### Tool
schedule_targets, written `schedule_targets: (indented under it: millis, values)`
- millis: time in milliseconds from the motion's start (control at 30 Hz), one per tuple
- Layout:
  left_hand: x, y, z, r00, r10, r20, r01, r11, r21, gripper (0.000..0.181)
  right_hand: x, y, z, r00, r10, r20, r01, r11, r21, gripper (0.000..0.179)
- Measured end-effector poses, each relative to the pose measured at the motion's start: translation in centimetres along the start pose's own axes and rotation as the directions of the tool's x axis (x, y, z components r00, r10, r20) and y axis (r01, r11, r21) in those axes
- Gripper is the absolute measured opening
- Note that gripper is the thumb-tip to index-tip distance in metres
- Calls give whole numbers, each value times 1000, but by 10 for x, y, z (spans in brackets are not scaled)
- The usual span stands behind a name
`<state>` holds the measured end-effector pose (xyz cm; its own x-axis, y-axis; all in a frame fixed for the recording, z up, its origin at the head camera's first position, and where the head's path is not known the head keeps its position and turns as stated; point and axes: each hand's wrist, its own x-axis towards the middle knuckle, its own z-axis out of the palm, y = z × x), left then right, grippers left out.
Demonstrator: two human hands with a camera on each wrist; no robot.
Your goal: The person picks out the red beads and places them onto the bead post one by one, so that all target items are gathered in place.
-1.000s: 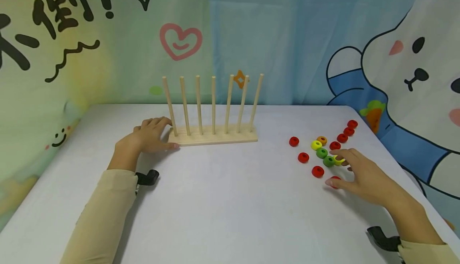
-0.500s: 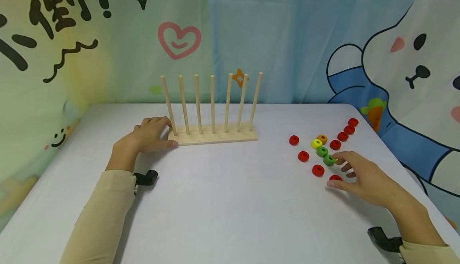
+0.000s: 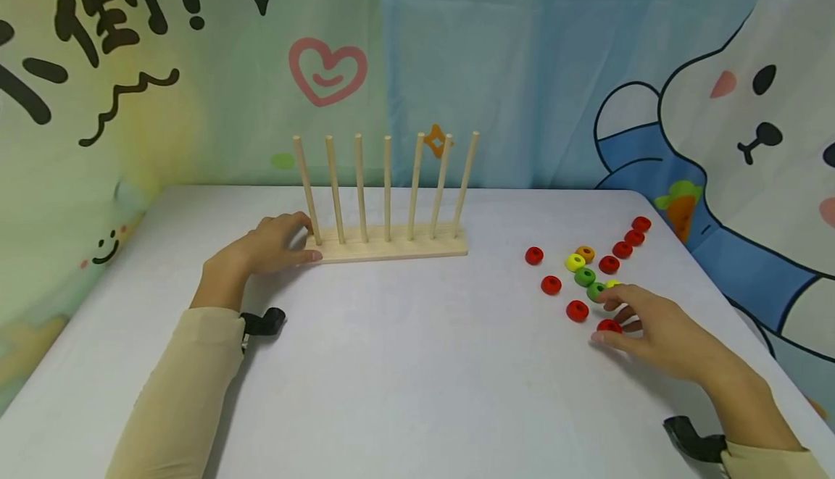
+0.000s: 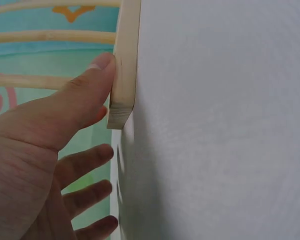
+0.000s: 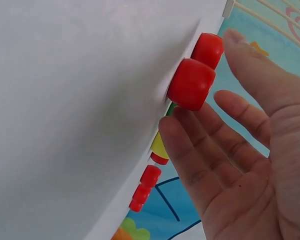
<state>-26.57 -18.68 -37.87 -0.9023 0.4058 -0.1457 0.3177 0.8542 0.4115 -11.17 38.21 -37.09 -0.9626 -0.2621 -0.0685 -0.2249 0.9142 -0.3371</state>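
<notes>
A pale wooden peg rack [image 3: 391, 247], a flat base with several upright pegs, stands toward the back of the table. My left hand [image 3: 277, 243] holds its left end. In the left wrist view the thumb lies on the edge of the base [image 4: 126, 65], an index fingertip shows behind it, and the other fingers are spread. Low over the right side, my right hand [image 3: 659, 330] reaches around a red bead [image 3: 609, 326]. The right wrist view has this red bead [image 5: 192, 84] between the parted thumb and fingers, the thumb apart from it.
Left of the right hand lie more red beads [image 3: 577, 311], green beads [image 3: 584, 277], a yellow bead [image 3: 575, 262] and an orange bead [image 3: 585, 253]. A row of red beads [image 3: 622, 249] runs toward the far right table edge. A printed cloth [image 3: 496, 73] hangs behind the white table [image 3: 417, 377].
My right hand's fingers have dipped slightly and drawn nearer the red bead, and a yellow bead behind them shows again. The left hand keeps its hold on the rack, its thumb shifted slightly.
</notes>
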Motion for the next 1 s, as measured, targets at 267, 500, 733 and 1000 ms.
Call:
schedule_targets:
  millis: [267,500,733,1000]
  values:
    - [1,-3,1,1000,0,5,0,999,-46,55,3,0,1,1000,14,22,-15,999,32,57]
    - [2,-9,5,997,-73,8,73,997,-33,63,4,2,3,999,33,43,-35,999,36,51]
    - [1,-11,6,997,-82,10,82,996,-40,63,7,1,3,998,25,55,-26,1000,18,44]
    - [1,-5,6,995,-95,20,96,995,-35,62,3,1,3,999,10,54,-10,1000,-2,32]
